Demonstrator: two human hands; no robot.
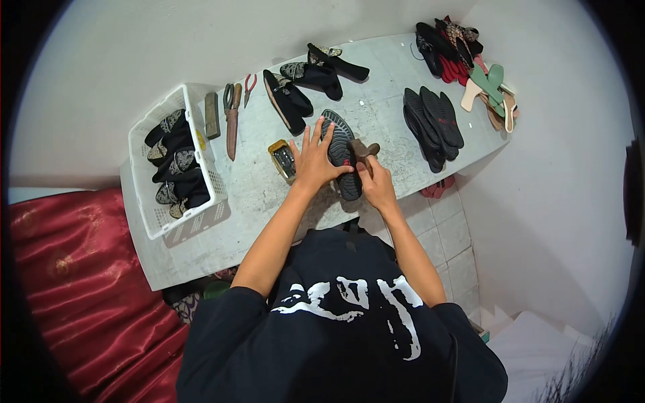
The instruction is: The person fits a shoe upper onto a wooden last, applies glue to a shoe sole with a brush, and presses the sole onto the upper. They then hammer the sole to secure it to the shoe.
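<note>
Our left hand, spread on the black sole, and our right hand, gripping a hammer, fill the middle of the worktop. To their left we have bare surface up to the white basket, except for a small tin just beside the left hand. Tools and shoes crowd the far side. On the right, a clear strip runs up to the stacked soles.
</note>
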